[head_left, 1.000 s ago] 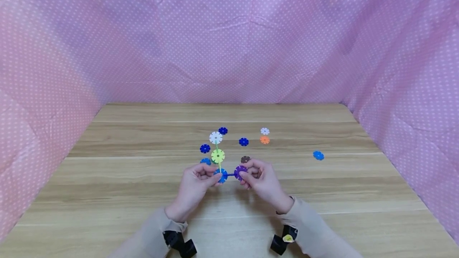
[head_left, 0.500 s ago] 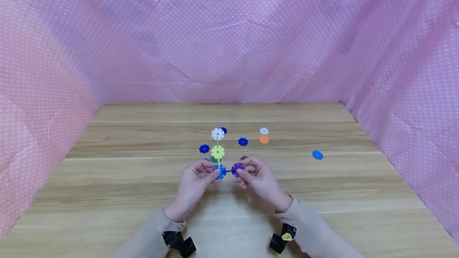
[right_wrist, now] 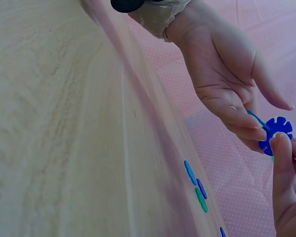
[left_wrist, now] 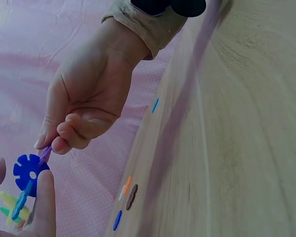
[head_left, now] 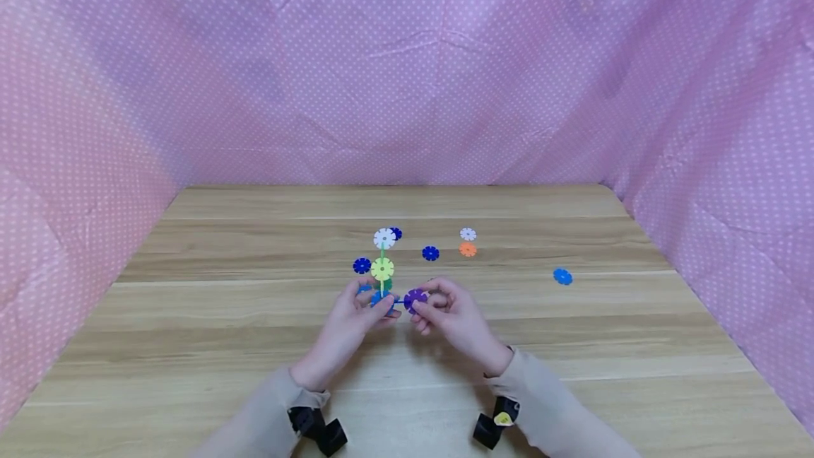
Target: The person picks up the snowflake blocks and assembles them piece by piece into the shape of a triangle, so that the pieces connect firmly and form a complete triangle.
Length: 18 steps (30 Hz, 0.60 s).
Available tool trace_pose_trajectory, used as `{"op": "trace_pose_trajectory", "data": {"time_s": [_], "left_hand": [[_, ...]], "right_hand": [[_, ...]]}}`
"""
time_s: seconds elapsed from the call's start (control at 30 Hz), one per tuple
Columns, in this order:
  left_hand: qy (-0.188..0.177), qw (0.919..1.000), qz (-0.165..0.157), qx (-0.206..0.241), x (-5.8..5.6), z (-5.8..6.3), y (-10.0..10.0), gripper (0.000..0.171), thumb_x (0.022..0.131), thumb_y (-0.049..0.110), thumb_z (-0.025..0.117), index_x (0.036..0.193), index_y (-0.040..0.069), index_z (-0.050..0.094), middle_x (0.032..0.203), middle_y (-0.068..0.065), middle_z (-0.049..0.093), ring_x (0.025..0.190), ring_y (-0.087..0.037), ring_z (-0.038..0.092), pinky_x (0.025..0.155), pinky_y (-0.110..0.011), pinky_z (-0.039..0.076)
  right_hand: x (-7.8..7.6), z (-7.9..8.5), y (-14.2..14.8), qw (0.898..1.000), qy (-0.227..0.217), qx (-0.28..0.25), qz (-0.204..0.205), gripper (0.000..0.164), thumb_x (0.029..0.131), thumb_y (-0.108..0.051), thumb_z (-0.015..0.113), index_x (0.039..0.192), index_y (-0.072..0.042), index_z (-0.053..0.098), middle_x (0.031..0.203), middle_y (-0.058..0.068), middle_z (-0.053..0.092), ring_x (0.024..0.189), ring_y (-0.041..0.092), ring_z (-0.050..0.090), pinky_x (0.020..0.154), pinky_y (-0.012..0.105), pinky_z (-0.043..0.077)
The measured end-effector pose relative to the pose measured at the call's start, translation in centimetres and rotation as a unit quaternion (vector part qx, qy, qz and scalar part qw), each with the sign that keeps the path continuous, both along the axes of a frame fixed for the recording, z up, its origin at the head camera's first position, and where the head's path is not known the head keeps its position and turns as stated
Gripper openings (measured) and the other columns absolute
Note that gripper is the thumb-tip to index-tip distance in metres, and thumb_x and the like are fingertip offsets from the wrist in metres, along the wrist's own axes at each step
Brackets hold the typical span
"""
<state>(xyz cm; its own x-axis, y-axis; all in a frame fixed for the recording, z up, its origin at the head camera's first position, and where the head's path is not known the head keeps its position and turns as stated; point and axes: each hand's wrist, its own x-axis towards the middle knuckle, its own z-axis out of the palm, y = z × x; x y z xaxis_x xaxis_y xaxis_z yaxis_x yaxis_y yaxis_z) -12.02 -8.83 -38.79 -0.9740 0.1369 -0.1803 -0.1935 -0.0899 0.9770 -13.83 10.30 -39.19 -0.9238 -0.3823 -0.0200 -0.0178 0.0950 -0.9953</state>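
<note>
Slotted plastic discs are joined in a bent chain held above the table. My right hand point(head_left: 454, 320) pinches the purple disc point(head_left: 415, 300) at its right end. A dark blue disc point(left_wrist: 24, 169) links that to a light blue disc point(left_wrist: 20, 201) at the bend. My left hand point(head_left: 346, 320) has its thumb apart from the fingers in both wrist views, while the light blue disc lies against its fingers. From the bend the chain rises through a yellow-green disc point(head_left: 382, 269) and a green disc seen edge-on point(head_left: 383, 251) to a white disc point(head_left: 384, 237).
Loose discs lie on the wooden table point(head_left: 267, 345) beyond the hands: dark blue ones point(head_left: 430, 253), a white one point(head_left: 468, 234), an orange one point(head_left: 468, 249) and a brown one point(left_wrist: 132, 197). Farther right lies a blue disc point(head_left: 562, 276). Pink dotted cloth point(head_left: 407, 90) surrounds the table.
The chain and my right hand have shifted left and slightly up. My left hand's thumb and index finger, which pinched the light blue disc before, have spread apart.
</note>
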Motion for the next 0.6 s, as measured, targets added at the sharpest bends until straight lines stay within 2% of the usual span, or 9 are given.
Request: {"op": "trace_pose_trajectory", "data": {"time_s": [0.1, 0.2, 0.3, 0.43, 0.6], "left_hand": [[0.0, 1.0, -0.007, -0.004, -0.2, -0.1, 0.1, 0.07, 0.092, 0.013, 0.061, 0.146, 0.007, 0.018, 0.113, -0.021, 0.062, 0.091, -0.023, 0.068, 0.084, -0.033, 0.056], [0.0, 0.9999, -0.01, -0.012, -0.2, -0.1, 0.1, 0.083, 0.092, 0.019, 0.063, 0.152, 0.011, 0.005, 0.113, -0.018, 0.062, 0.092, -0.022, 0.067, 0.084, -0.033, 0.056], [0.001, 0.9999, -0.007, -0.012, -0.2, -0.1, 0.1, 0.085, 0.091, 0.02, 0.063, 0.152, 0.013, 0.004, 0.112, -0.017, 0.063, 0.092, -0.02, 0.067, 0.086, -0.034, 0.055], [0.006, 1.0, 0.006, -0.004, -0.2, 0.0, -0.1, 0.079, 0.092, 0.017, 0.061, 0.152, 0.02, 0.009, 0.118, -0.019, 0.058, 0.09, -0.017, 0.066, 0.085, -0.031, 0.055], [0.016, 0.9997, 0.013, -0.01, -0.1, 0.2, -0.3, 0.078, 0.094, 0.014, 0.059, 0.15, 0.036, 0.01, 0.131, -0.018, 0.049, 0.09, -0.017, 0.065, 0.081, -0.025, 0.055]], "right_hand": [[0.0, -0.1, -0.2, 1.0, 0.006, 0.007, 0.007, 0.027, 0.089, 0.0, 0.059, 0.114, 0.007, 0.052, 0.085, 0.026, 0.067, 0.064, 0.009, 0.064, 0.062, 0.026, 0.057], [0.0, -0.1, -0.4, 1.0, 0.007, 0.011, 0.014, 0.027, 0.09, 0.0, 0.059, 0.114, 0.007, 0.052, 0.084, 0.025, 0.068, 0.064, 0.009, 0.065, 0.062, 0.026, 0.058], [-0.1, -0.1, -0.4, 1.0, 0.003, 0.012, 0.025, 0.029, 0.09, -0.001, 0.059, 0.117, 0.006, 0.051, 0.084, 0.025, 0.068, 0.064, 0.009, 0.065, 0.062, 0.026, 0.057], [-0.6, 0.0, 0.3, 0.999, 0.016, 0.032, 0.035, 0.038, 0.09, -0.004, 0.059, 0.124, 0.008, 0.047, 0.086, 0.024, 0.067, 0.067, 0.011, 0.064, 0.066, 0.027, 0.057], [-2.2, -0.2, 2.0, 0.996, 0.033, 0.08, 0.014, 0.04, 0.092, -0.01, 0.059, 0.126, 0.006, 0.048, 0.092, 0.022, 0.067, 0.078, 0.027, 0.066, 0.074, 0.039, 0.058]]}}
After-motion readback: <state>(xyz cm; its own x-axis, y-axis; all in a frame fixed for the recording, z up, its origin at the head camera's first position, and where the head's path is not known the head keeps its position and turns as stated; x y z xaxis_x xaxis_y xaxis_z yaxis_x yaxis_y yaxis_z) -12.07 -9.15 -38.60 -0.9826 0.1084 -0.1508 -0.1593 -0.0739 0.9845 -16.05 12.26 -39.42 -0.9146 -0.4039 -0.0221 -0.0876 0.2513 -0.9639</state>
